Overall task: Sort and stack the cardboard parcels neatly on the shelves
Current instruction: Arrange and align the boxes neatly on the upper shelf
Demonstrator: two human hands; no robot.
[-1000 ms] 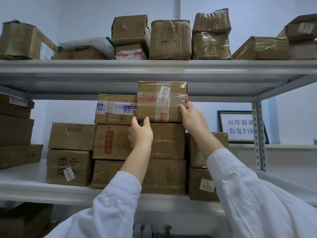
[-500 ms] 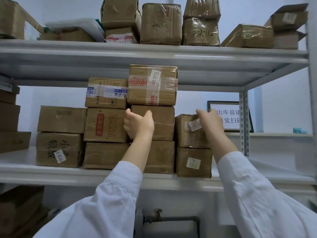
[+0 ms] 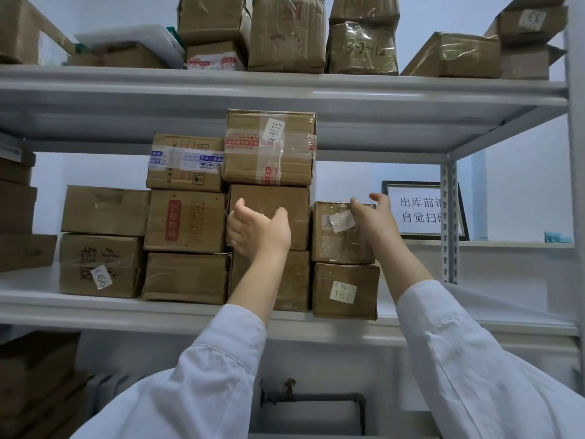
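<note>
Brown cardboard boxes fill the grey shelf (image 3: 63, 308). The left hand (image 3: 259, 231) is open, its fingers loose, in front of the middle box (image 3: 269, 198) in a stack of three. It hides part of that box, and I cannot tell if it touches it. The right hand (image 3: 375, 217) is open too, at the top right corner of a small box (image 3: 335, 245), and it covers that corner. The sticker on the small box is too blurry to read.

The top box (image 3: 269, 147) of the stack has red printed tape and a sticker that says K-9115. The low box (image 3: 99, 264) on the left looks like it says K 4545. Higher up, a shiny wrapped box (image 3: 362, 47) says 3-2-112, and its top is cut off. A framed sign (image 3: 418, 210) with Chinese writing is half hidden behind the shelf post (image 3: 449, 217).
</note>
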